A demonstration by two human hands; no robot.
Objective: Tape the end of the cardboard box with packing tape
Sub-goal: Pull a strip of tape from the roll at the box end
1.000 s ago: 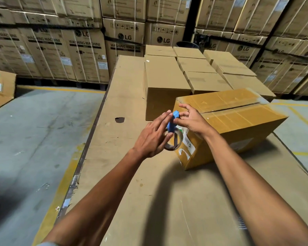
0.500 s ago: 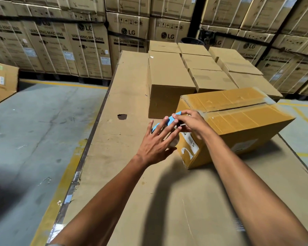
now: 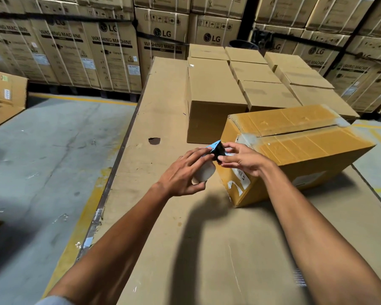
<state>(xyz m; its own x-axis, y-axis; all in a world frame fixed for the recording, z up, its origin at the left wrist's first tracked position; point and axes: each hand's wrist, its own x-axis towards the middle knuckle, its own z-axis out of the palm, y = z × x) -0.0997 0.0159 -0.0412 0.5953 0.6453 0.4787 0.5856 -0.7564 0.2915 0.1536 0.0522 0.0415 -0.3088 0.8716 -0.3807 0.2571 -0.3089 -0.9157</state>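
- Now the left hand (image 3: 182, 172), fingers loosely curled, cups the pale roll of clear packing tape (image 3: 204, 172) held with its small blue-and-black tape cutter (image 3: 217, 149).
- Opposite it, the right hand (image 3: 243, 160) pinches the cutter's dark side between thumb and fingertips.
- Both meet at the near end of the yellow-brown taped cardboard box (image 3: 295, 148), which lies on the flat cardboard-covered worktable (image 3: 163, 238), with plain brown cartons (image 3: 213, 91) behind.
- Half a second ago the left fingers were spread flat over the roll; they have since curled under it.
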